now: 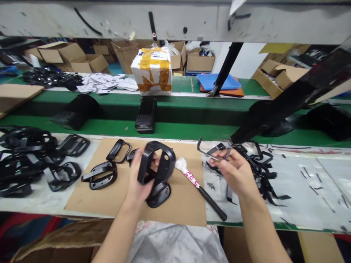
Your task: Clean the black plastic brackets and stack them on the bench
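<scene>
Left hand (139,182), fingers clamped on a black handle (168,168); right hand (238,173), fingers pinching a bent strip (207,153); tool (203,192) between.

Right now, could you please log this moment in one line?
left hand: holds black bracket; right hand: holds bent strip; black-handled tool: lying partly on cardboard

one head-worn view looks forward and down at close range across the workbench (297,210).
</scene>
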Demonstrator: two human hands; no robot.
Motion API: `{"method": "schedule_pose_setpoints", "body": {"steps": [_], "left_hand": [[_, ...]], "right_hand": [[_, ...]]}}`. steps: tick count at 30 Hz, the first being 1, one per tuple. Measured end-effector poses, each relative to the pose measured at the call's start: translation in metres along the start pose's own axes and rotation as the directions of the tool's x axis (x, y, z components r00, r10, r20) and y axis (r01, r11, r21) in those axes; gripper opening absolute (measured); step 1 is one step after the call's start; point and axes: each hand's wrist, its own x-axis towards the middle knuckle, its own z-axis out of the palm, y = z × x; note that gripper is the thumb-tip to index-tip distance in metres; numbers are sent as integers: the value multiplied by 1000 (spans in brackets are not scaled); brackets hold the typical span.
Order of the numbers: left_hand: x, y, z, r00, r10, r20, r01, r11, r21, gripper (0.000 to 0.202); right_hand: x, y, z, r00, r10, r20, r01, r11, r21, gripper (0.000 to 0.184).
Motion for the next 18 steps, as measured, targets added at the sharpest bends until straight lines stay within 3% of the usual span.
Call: {"method": "schedule_pose_setpoints", "body": {"steps": [1, 3, 5, 7, 9, 12, 14, 18], "left_hand": [[-6, -8, 9, 987, -158, 23, 159, 984, -79, 26], [-18, -29, 26, 918, -386, 91, 396, 904, -161, 22], [-28, -50, 36, 885, -436, 160, 458, 879, -136, 22], [-33, -67, 39, 924, -328, 195, 344, 937, -57, 28], [-32, -76, 37, 972, -132, 196, 130, 991, 27, 36], [-22, -75, 25, 976, 70, 206, -99, 986, 136, 37], [-16, -69, 17, 972, 49, 232, -95, 977, 190, 33], [-16, -60, 4, 949, -160, 272, 126, 982, 139, 42]], "right_hand": [[-10, 2, 10, 998, -60, 35, 59, 998, 9, 16], [-30, 7, 31, 981, -178, 82, 184, 981, -66, 10], [-47, 15, 49, 963, -256, 87, 268, 947, -178, 9], [-58, 25, 59, 957, -287, 52, 291, 928, -235, 8], [-65, 36, 63, 962, -273, 25, 270, 925, -268, 5], [-71, 48, 62, 973, -224, 61, 231, 921, -314, 3], [-71, 51, 60, 973, -216, 76, 229, 917, -326, 2], [-65, 46, 54, 966, -255, 36, 254, 921, -296, 1]]}}
